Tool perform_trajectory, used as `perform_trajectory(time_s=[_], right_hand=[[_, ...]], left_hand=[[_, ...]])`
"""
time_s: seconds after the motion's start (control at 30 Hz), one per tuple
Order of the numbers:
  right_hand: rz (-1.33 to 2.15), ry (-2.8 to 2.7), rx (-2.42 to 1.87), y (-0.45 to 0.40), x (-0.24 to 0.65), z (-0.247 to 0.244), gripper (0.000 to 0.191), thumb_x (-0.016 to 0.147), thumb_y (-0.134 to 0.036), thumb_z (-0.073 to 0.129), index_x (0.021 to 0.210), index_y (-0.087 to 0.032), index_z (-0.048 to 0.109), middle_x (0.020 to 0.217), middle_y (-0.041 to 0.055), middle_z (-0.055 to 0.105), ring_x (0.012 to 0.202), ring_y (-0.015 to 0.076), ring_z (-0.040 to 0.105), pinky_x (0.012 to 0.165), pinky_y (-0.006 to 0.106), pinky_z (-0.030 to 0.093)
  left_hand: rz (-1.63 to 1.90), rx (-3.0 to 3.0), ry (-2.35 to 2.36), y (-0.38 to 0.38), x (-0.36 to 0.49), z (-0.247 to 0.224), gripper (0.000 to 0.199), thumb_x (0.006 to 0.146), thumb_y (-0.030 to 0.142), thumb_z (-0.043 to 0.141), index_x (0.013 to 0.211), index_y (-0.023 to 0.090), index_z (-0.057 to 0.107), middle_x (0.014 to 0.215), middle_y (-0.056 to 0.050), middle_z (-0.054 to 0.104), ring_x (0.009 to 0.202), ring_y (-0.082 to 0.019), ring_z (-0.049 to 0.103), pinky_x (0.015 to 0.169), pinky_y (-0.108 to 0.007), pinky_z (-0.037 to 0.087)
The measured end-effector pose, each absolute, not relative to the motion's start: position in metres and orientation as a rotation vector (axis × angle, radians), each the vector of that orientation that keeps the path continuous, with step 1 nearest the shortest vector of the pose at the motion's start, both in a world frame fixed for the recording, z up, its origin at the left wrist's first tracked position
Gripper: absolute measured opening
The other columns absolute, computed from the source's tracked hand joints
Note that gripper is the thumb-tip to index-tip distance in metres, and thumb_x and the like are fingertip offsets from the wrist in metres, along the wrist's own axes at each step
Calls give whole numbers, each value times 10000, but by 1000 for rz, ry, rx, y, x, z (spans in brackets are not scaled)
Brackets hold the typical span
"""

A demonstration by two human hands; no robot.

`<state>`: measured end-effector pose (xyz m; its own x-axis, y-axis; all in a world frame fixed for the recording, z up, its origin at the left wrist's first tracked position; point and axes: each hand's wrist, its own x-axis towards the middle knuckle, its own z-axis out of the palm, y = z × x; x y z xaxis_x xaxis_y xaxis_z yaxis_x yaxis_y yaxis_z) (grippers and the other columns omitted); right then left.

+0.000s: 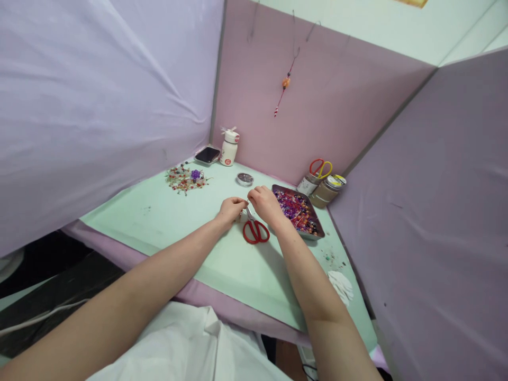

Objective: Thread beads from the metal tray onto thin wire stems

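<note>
My left hand (232,209) is closed in a pinch above the table, its fingertips close to those of my right hand. My right hand (263,202) is also closed, thumb and fingers pressed together. Whatever small item they pinch is too tiny to make out. Just below and between them lies a pair of scissors (256,233) with red handles, its blades pointing away toward my fingertips. A dark tray of mixed red, purple and orange beads (297,211) stands right beside my right hand, partly behind the wrist.
Strung beads (186,179) lie at the back left, near a phone (207,155) and a white bottle (229,149). A small round dish (245,179) sits centrally. A tin with scissors (307,185) and a jar (327,191) stand back right. A beaded cord (286,83) hangs above.
</note>
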<state>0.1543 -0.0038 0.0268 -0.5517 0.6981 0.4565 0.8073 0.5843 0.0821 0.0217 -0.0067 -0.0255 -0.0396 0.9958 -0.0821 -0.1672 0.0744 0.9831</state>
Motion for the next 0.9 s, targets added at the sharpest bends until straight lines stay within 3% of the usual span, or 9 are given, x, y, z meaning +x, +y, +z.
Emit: perform_trajectory(time_s=[0.27,0.6,0.9], right_hand=[[-214,-2448,-1245,-3,156,28,204,881,-128,442,870,-176,640,850,86,649,813,205,536,737,301,357],[-57,-2365,-1239,0,160,27,164,849,-137,488,804,-191,637,854,59,618,853,183,538,778,288,381],[405,-2120,-1251,9,164,20,151,815,-160,491,820,-204,635,855,26,638,795,145,580,805,299,434]], left_hand=[[1203,1059,1168,-6,20,-27,122,593,246,711,639,160,638,461,45,440,391,-63,338,404,-222,238],[1204,1048,1104,-8,19,-24,155,586,263,707,669,146,647,490,33,475,414,-63,366,416,-218,247],[1284,916,961,-6,20,-22,242,575,325,745,670,143,616,573,16,544,423,-40,385,428,-208,270]])
